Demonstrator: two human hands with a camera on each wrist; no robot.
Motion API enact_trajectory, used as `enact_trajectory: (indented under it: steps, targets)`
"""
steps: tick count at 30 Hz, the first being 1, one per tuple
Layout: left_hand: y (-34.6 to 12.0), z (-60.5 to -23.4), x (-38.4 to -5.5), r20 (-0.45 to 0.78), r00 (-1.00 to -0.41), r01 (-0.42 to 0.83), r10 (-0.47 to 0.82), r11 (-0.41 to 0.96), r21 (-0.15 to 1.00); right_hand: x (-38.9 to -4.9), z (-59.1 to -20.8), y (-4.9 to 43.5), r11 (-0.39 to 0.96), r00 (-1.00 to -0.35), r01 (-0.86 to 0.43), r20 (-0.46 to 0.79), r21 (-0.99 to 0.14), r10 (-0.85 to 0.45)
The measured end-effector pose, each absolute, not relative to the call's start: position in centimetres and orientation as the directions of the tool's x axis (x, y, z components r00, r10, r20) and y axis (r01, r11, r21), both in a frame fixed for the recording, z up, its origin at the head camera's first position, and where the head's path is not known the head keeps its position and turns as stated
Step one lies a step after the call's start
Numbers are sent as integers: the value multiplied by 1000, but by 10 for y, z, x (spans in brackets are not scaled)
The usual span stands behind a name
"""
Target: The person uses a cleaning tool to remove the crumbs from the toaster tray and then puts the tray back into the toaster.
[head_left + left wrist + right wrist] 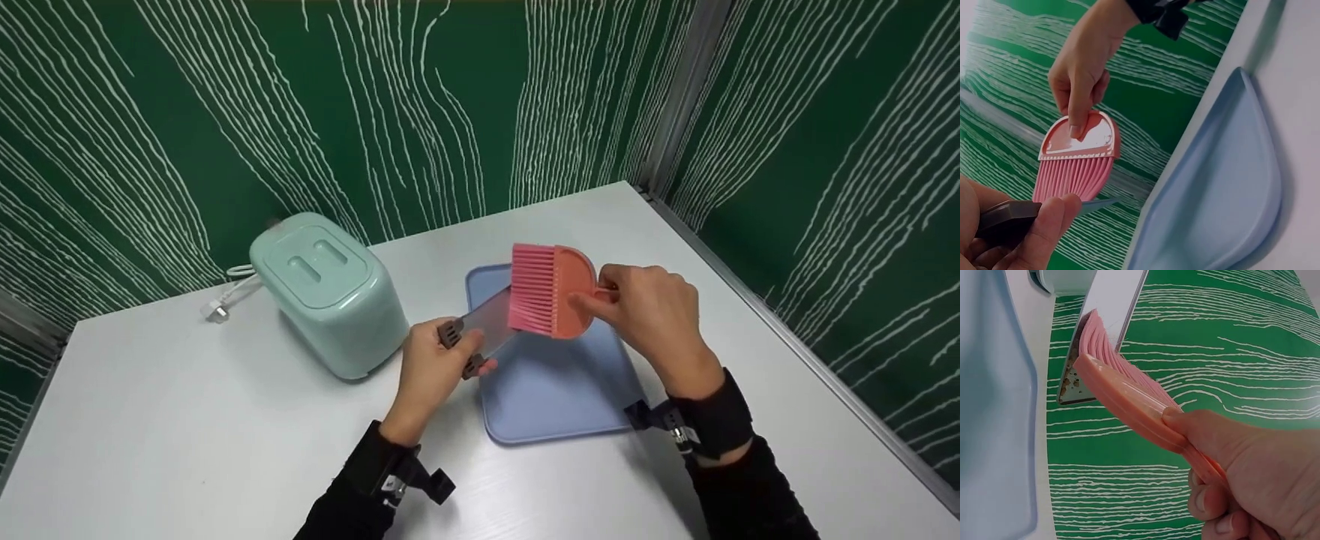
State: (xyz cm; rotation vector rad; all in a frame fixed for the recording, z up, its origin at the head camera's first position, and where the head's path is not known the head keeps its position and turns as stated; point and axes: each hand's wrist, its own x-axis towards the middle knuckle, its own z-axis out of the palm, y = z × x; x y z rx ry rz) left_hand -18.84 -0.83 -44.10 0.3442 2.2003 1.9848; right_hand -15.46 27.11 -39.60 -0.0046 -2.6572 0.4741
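My right hand pinches the handle of a small orange hand brush, its thumb lying against the brush's body. The pink bristles bend against a flat crumb tray. With fingers and thumb, my left hand grips that tray by its dark brown end. Brown crumbs lie at the tray's far end in the right wrist view, close to the bristles. Both tools are over a light blue rectangular tray on the table. The left wrist view shows the bristles above the left fingertips.
A mint-green toaster with two slots in its lid stands to the left of my left hand. Its white plug lies behind it on the white table. Green walls with white streaks border the table's back and right.
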Motion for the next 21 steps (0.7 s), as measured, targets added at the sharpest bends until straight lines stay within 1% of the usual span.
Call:
enact_trajectory:
  steps: [7, 21]
  targets:
    - [-1, -440, -192, 68, -956, 111, 287, 136, 985, -154, -394, 280, 944, -903, -43, 417, -327, 103]
    - [-4, -440, -191, 96, -950, 159, 298, 194, 968, -153, -395, 285, 946, -905, -15, 408, -324, 125]
